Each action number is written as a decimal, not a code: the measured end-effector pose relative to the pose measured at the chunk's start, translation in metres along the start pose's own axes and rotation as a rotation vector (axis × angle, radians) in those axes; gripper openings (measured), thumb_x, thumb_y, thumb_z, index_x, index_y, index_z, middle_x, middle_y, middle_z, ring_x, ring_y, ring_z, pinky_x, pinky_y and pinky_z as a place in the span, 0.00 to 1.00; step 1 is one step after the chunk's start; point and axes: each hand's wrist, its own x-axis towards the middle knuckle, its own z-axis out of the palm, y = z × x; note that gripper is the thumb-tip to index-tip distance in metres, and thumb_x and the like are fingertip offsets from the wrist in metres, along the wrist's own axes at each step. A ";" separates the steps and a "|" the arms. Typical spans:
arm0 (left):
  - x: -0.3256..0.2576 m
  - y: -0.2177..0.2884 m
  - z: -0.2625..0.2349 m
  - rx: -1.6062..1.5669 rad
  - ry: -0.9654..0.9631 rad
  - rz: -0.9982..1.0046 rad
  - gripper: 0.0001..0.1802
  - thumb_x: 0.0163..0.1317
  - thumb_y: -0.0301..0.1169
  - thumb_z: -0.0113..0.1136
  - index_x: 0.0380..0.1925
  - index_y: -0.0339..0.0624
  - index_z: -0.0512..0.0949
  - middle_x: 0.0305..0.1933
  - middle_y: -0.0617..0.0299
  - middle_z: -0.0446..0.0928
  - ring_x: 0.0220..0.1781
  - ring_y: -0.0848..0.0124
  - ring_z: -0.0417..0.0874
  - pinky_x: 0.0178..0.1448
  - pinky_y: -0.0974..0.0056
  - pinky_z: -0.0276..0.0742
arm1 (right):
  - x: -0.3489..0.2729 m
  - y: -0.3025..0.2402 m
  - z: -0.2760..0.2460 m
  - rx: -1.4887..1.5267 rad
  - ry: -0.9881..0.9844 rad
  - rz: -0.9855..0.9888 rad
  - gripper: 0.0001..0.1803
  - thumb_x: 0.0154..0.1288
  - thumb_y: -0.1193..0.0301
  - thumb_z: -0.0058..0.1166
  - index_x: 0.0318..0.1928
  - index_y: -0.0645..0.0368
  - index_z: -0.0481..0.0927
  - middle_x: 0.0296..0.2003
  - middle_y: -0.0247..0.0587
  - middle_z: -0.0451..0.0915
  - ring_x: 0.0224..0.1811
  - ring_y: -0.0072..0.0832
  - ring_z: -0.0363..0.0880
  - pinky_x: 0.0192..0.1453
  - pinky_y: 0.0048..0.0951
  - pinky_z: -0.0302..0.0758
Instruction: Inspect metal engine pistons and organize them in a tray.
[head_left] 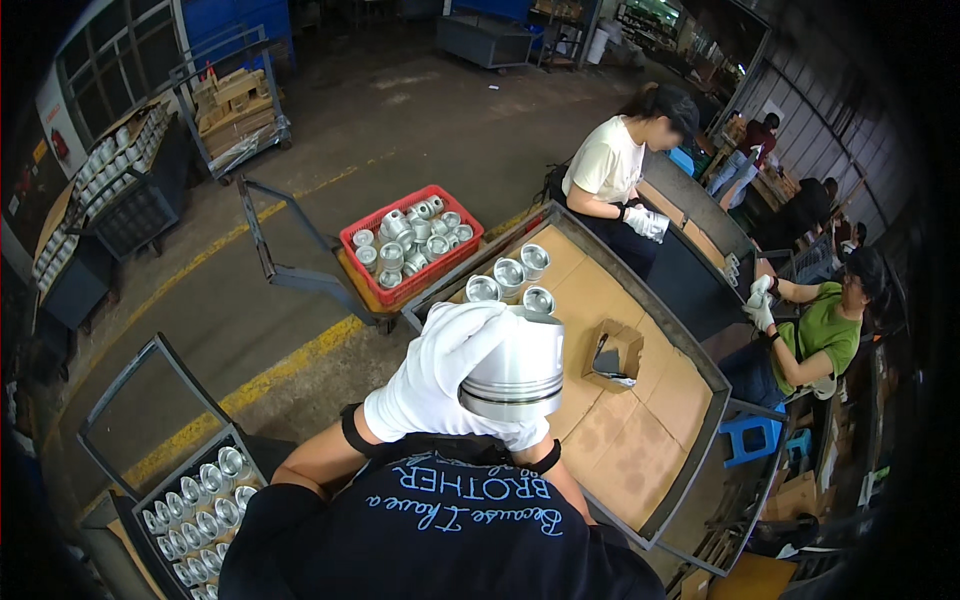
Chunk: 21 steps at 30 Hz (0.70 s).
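Note:
A large silver piston (522,355), with ring grooves near its lower end, is held close to my chest. My gloved left hand (425,375) wraps around its left side, fingers over the upper part. Beneath it is my gloved right hand (522,434), supporting the grooved end; most of its fingers are hidden behind the piston and my body. Just beyond, several pistons (508,271) stand on the cardboard-covered cart top (630,450). A small open cardboard box (612,358) with dark flat pieces in it sits to the right of the held piston.
A red plastic basket (350,232) full of pistons rests on a trolley at far left. Near left, a cart holds rows of pistons (208,522). Two co-workers in gloves (615,170) (825,335) work at the right. A blue stool (752,438) stands beyond the cart's right edge.

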 end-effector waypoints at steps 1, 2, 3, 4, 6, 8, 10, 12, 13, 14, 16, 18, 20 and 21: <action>-0.001 0.000 -0.001 0.001 0.000 -0.001 0.52 0.38 0.53 0.77 0.60 0.33 0.67 0.62 0.45 0.69 0.64 0.49 0.70 0.65 0.50 0.65 | 0.000 -0.001 0.001 -0.001 0.005 -0.001 0.26 0.68 0.73 0.53 0.65 0.56 0.64 0.60 0.38 0.72 0.60 0.29 0.73 0.62 0.32 0.72; -0.001 0.000 -0.001 -0.027 0.008 -0.014 0.54 0.38 0.52 0.78 0.62 0.34 0.65 0.62 0.44 0.68 0.64 0.49 0.70 0.66 0.51 0.65 | 0.000 -0.002 0.002 -0.002 0.010 -0.003 0.25 0.68 0.73 0.53 0.65 0.56 0.64 0.60 0.38 0.72 0.60 0.29 0.73 0.62 0.32 0.72; 0.000 -0.001 -0.002 -0.060 0.009 -0.023 0.56 0.37 0.51 0.79 0.63 0.34 0.64 0.63 0.43 0.67 0.65 0.49 0.69 0.67 0.53 0.64 | -0.001 -0.003 0.003 0.001 0.021 -0.012 0.25 0.68 0.73 0.53 0.64 0.56 0.64 0.59 0.38 0.72 0.60 0.29 0.73 0.62 0.32 0.72; 0.001 -0.003 -0.003 -0.065 0.001 -0.018 0.56 0.37 0.51 0.79 0.63 0.34 0.64 0.63 0.43 0.67 0.65 0.49 0.69 0.67 0.53 0.64 | -0.001 -0.004 0.003 0.005 0.031 -0.022 0.25 0.68 0.73 0.53 0.64 0.56 0.64 0.59 0.38 0.73 0.60 0.29 0.73 0.62 0.32 0.73; 0.002 -0.006 -0.007 -0.060 -0.076 -0.139 0.70 0.31 0.50 0.82 0.70 0.33 0.50 0.67 0.39 0.62 0.69 0.48 0.66 0.70 0.52 0.62 | -0.002 -0.004 0.004 0.020 0.056 -0.043 0.25 0.68 0.73 0.53 0.64 0.57 0.65 0.59 0.39 0.73 0.59 0.29 0.73 0.62 0.32 0.73; -0.003 -0.008 -0.006 -0.206 -0.086 -0.208 0.71 0.33 0.50 0.81 0.71 0.32 0.46 0.69 0.40 0.60 0.70 0.48 0.64 0.71 0.53 0.60 | -0.003 -0.004 -0.001 -0.230 0.066 -0.145 0.24 0.65 0.74 0.55 0.61 0.59 0.68 0.55 0.40 0.76 0.56 0.27 0.75 0.59 0.30 0.73; -0.011 -0.018 -0.004 -0.430 -0.148 -0.366 0.77 0.36 0.52 0.80 0.72 0.31 0.34 0.74 0.43 0.52 0.75 0.53 0.56 0.75 0.55 0.53 | -0.001 -0.018 0.019 -0.741 0.099 -0.346 0.20 0.59 0.75 0.60 0.52 0.65 0.74 0.45 0.41 0.81 0.47 0.22 0.78 0.54 0.27 0.73; -0.018 -0.026 0.002 -0.607 -0.126 -0.452 0.78 0.34 0.52 0.81 0.72 0.31 0.33 0.75 0.43 0.48 0.76 0.55 0.51 0.76 0.56 0.49 | -0.002 -0.024 0.024 -0.865 0.092 -0.397 0.21 0.57 0.75 0.62 0.52 0.66 0.76 0.43 0.41 0.83 0.45 0.24 0.80 0.52 0.27 0.74; -0.020 -0.027 0.004 -0.791 -0.088 -0.537 0.80 0.33 0.52 0.82 0.72 0.31 0.32 0.76 0.44 0.44 0.78 0.58 0.47 0.76 0.57 0.45 | -0.003 -0.028 0.028 -0.960 0.085 -0.427 0.22 0.56 0.75 0.62 0.52 0.66 0.76 0.43 0.42 0.84 0.45 0.24 0.81 0.52 0.27 0.75; -0.021 -0.024 0.007 -0.934 -0.058 -0.583 0.78 0.37 0.59 0.77 0.72 0.33 0.32 0.76 0.47 0.45 0.78 0.61 0.43 0.77 0.57 0.40 | -0.003 -0.028 0.029 -0.948 0.082 -0.427 0.22 0.56 0.75 0.62 0.52 0.66 0.76 0.43 0.42 0.84 0.45 0.24 0.81 0.52 0.27 0.75; -0.025 -0.026 0.006 -0.963 -0.049 -0.647 0.74 0.42 0.58 0.74 0.73 0.33 0.33 0.76 0.47 0.45 0.78 0.61 0.44 0.77 0.58 0.41 | -0.005 -0.030 0.031 -1.011 0.103 -0.456 0.23 0.51 0.76 0.67 0.49 0.65 0.77 0.42 0.38 0.83 0.43 0.20 0.79 0.50 0.25 0.75; -0.030 -0.032 0.009 -1.001 -0.029 -0.716 0.63 0.53 0.56 0.67 0.73 0.36 0.37 0.76 0.49 0.47 0.77 0.63 0.48 0.77 0.58 0.43 | -0.006 -0.031 0.035 -1.026 0.111 -0.455 0.24 0.51 0.76 0.67 0.50 0.65 0.77 0.43 0.38 0.83 0.44 0.20 0.80 0.51 0.25 0.75; -0.033 -0.029 0.011 -1.033 0.004 -0.783 0.62 0.53 0.55 0.67 0.74 0.38 0.38 0.75 0.51 0.48 0.77 0.64 0.49 0.77 0.58 0.44 | -0.006 -0.028 0.035 -1.045 0.118 -0.453 0.24 0.51 0.76 0.67 0.51 0.66 0.77 0.44 0.38 0.83 0.44 0.20 0.80 0.51 0.25 0.75; -0.029 -0.025 0.011 -1.069 0.035 -0.842 0.61 0.53 0.54 0.67 0.74 0.39 0.39 0.75 0.52 0.50 0.76 0.65 0.51 0.76 0.59 0.45 | -0.005 -0.026 0.033 -1.044 0.119 -0.487 0.25 0.51 0.76 0.67 0.52 0.66 0.77 0.44 0.39 0.83 0.44 0.21 0.80 0.51 0.26 0.75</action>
